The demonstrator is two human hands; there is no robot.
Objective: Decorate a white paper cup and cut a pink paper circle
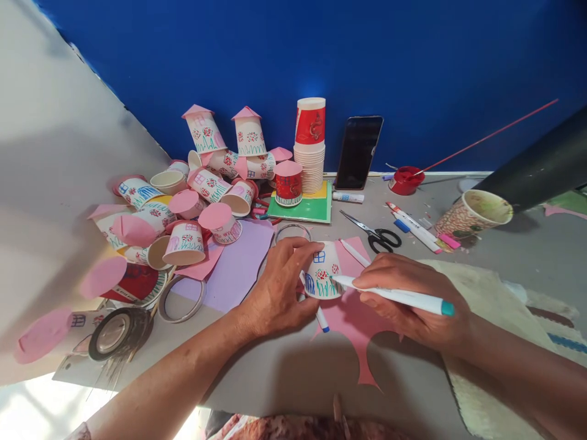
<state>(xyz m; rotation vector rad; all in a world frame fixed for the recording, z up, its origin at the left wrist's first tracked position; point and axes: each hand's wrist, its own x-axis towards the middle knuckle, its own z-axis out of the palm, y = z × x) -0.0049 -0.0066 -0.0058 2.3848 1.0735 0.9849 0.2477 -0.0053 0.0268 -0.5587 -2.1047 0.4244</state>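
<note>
A white paper cup (pixel 324 269) lies in front of me, with a blue window, blue door, red flowers and green grass drawn on it. My left hand (pixel 282 287) grips the cup from its left side. A white marker with a teal end (pixel 403 297) is held in my right hand (pixel 413 299), its tip touching or very near the cup's drawn side. Under the cup is pink paper with curved cutouts (pixel 362 333). A blue-ended marker (pixel 322 319) lies partly beneath the cup.
Decorated cups with pink tops (pixel 183 242) pile up at left. Tape rolls (pixel 110 334) lie nearer. Behind stand stacked cups (pixel 312 146) and a phone (pixel 359 153). Scissors (pixel 373 233), markers (pixel 415 227), a patterned cup (pixel 472 214) and a pale cloth (pixel 486 379) are at right.
</note>
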